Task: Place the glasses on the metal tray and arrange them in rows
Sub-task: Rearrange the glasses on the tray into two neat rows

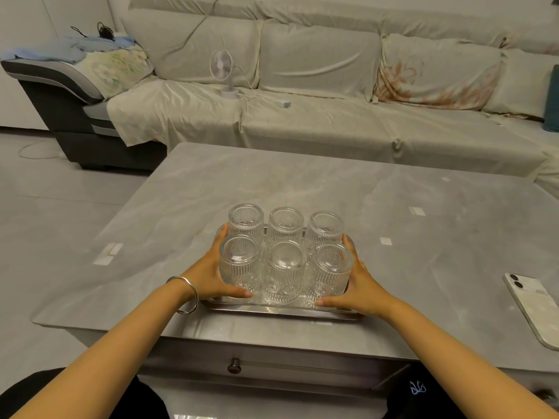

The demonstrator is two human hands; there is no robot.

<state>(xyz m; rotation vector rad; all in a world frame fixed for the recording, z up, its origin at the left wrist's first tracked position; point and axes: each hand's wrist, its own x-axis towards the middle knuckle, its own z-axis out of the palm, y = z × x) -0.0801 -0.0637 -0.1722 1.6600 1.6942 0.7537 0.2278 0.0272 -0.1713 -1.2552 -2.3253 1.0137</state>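
Both hands, left (211, 273) and right (360, 285), clasp the metal tray (281, 311), long axis left-right, bearing six inverted glasses (284, 267) in two rows.

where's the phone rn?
Head view: the white smartphone lies face down at the grey marble-look table's right edge, apart from the metal tray of ribbed clear glasses, beyond the right hand.

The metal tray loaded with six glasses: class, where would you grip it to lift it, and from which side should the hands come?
Grip the metal tray by its two short ends, one hand from each side, as the left hand and right hand sit now. The glasses fill its middle in two rows, so probably only the rim is free, and a balanced two-sided hold keeps it level.
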